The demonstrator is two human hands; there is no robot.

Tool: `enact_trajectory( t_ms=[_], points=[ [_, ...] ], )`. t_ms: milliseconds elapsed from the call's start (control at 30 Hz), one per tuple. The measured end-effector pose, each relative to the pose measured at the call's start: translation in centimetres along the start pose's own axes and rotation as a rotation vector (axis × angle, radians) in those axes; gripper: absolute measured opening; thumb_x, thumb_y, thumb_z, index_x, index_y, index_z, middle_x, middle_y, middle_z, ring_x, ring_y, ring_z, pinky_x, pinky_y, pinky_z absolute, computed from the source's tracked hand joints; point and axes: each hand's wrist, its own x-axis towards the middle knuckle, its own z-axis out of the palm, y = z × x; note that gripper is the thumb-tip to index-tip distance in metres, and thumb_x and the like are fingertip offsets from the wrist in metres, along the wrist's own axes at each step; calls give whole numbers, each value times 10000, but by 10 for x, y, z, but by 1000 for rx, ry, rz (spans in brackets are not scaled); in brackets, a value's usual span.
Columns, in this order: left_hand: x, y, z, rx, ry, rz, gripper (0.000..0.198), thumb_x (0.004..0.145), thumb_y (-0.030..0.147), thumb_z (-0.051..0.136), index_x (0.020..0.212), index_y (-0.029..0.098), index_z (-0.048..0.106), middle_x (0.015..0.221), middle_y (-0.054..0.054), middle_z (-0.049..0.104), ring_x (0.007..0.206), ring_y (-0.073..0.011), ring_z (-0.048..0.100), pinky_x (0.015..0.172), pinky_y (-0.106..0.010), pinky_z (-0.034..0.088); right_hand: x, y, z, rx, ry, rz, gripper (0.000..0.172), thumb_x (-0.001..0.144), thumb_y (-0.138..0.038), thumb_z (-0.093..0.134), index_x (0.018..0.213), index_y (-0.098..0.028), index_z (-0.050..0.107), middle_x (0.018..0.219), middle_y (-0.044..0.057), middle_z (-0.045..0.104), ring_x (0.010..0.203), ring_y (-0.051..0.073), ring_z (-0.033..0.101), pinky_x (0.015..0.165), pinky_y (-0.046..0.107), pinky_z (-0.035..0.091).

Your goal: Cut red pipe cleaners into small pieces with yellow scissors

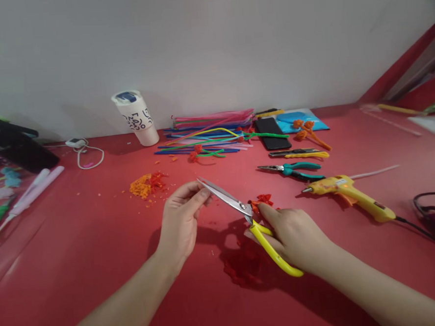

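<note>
My right hand (293, 229) is closed around the yellow handles of a pair of scissors (227, 198), whose blades point up and left. By my right index finger sits a red and orange crinkled piece (264, 199); whether the hand holds it too is unclear. My left hand (180, 219) is pinched at the blade tips, thumb against fingers, and anything between them is hidden. Under the scissors a dark red ruffled shape (246, 264) shows on the table, partly in shadow. A small pile of orange and red clippings (143, 186) lies beyond my left hand.
Behind are bundled pipe cleaners (208, 131), a phone (273, 133) and a white tumbler (137, 118). To the right lie a cutter (294, 153), pliers (291, 168) and a corded yellow glue gun (352, 196). A pink-handled tool (35, 194) lies left, near a black object (15, 141).
</note>
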Motion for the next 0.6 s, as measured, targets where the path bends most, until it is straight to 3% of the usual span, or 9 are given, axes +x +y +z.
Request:
enact_trajectory(
  t_ms=[333, 600],
  points=[
    [-1, 0, 0, -12, 4, -33, 71, 638, 133, 619, 699, 165, 636, 661, 17, 595, 608, -63, 521, 609, -185, 406, 0, 0, 0, -35, 29, -19, 406, 802, -531, 232, 679, -188, 413, 416, 9, 491, 364, 150, 465, 411, 238, 115],
    [1, 0, -1, -8, 9, -77, 45, 629, 150, 617, 667, 165, 601, 618, 29, 575, 556, -54, 509, 569, -173, 400, 5, -4, -10, 163, -66, 132, 316, 756, -515, 355, 700, -209, 411, 488, -4, 517, 420, 142, 481, 408, 220, 185]
  ],
)
